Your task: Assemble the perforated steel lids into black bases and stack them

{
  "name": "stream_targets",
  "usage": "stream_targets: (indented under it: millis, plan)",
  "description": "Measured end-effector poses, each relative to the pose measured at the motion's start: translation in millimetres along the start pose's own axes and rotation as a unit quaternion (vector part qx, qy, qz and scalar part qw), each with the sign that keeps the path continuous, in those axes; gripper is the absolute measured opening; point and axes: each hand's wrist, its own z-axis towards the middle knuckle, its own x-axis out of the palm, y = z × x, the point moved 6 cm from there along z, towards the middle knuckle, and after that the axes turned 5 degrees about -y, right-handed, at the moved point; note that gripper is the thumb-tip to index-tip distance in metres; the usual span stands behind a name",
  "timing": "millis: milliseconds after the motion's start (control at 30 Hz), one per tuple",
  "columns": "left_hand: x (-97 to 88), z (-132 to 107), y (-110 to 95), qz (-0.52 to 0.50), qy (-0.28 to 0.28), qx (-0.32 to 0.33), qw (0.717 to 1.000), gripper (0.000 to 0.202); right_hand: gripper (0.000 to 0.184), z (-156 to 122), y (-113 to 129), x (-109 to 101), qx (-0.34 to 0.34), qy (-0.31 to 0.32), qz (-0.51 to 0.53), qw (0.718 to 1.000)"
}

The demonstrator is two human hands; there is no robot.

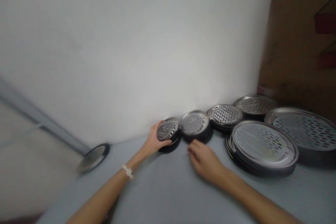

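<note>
My left hand (153, 141) grips the edge of a small round perforated metal disc (168, 129) that is tilted up on top of a short dark stack by the white wall. My right hand (206, 161) hovers just over the grey table surface (168, 189), blurred by motion, its fingers loosely curled near a second stack of small perforated discs (194, 124). A pale bracelet (128, 172) sits on my left wrist.
More stacks of perforated metal discs line the wall: a grater-patterned one (225, 114), another further back (254, 105), and two large ones (264, 144) (301, 129). A single disc (93, 157) lies at the table's left edge. Brown cardboard (299, 42) stands at the right.
</note>
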Motion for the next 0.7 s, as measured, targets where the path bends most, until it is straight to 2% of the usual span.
stream_targets:
  millis: [300, 467, 600, 700]
  plan:
    - [-0.4, -4.9, 3.5, -0.013, -0.040, 0.000, 0.999, 0.088, 0.019, 0.9, -1.5, 1.8, 0.002, 0.005, -0.010, 1.000]
    - [-6.8, -4.7, 8.9, -0.017, -0.078, -0.003, 0.997, 0.071, 0.019, -0.5, -3.6, 2.6, -0.003, -0.002, -0.008, 1.000]
    - [-10.7, -4.8, 12.7, -0.031, -0.081, 0.004, 0.996, 0.060, 0.019, -2.0, -6.9, 5.0, 0.005, -0.007, 0.012, 1.000]
    - [-13.4, -4.7, 14.7, -0.040, -0.077, 0.006, 0.996, 0.060, 0.031, 5.5, -4.1, 9.2, 0.009, -0.012, 0.032, 0.999]
